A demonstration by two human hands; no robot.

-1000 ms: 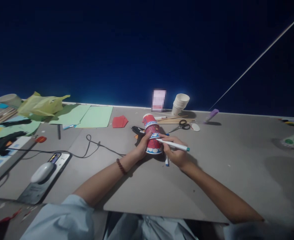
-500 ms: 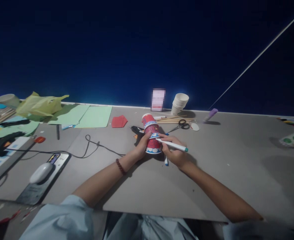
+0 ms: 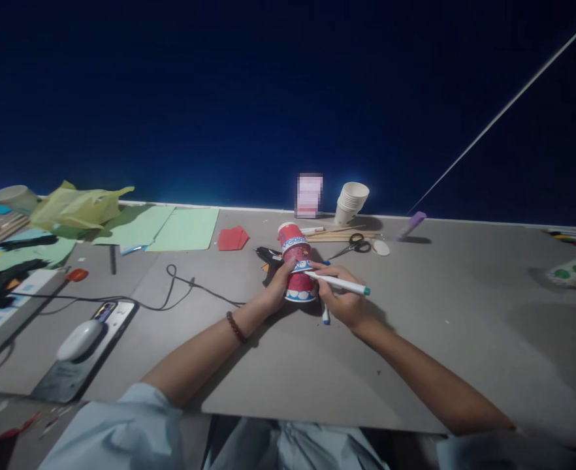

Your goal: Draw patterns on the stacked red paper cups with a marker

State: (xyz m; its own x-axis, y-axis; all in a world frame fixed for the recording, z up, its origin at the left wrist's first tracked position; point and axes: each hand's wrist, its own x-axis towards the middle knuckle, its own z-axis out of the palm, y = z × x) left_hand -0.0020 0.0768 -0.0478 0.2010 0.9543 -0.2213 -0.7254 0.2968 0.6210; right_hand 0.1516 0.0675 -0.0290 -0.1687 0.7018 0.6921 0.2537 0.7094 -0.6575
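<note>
A column of red paper cups (image 3: pixel 298 251) with blue-and-white patterned bands leans slightly, its upper end away from me. My left hand (image 3: pixel 277 287) is closed around its left side, thumb on the front. In my right hand (image 3: pixel 344 301) is a white marker pen (image 3: pixel 341 282) with a teal end, its tip against the cups near the middle band. Behind the cups, partly hidden, lies a black hot glue gun (image 3: pixel 268 258). Another white marker with a blue end (image 3: pixel 326 314) rests on the table below my right hand.
Black-handled scissors (image 3: pixel 359 243), wooden sticks (image 3: pixel 337 237) and stacked white cups (image 3: pixel 351 202) lie beyond my hands. Red paper (image 3: pixel 233 238) and green sheets (image 3: pixel 185 228) are to the left, with a phone (image 3: pixel 77 365) and power strip (image 3: pixel 18 313). A purple-capped glue stick (image 3: pixel 412 225) stands right.
The marker pen has tilted very slightly, its teal end a touch lower and farther right. Both hands stay in nearly the same place on the cups.
</note>
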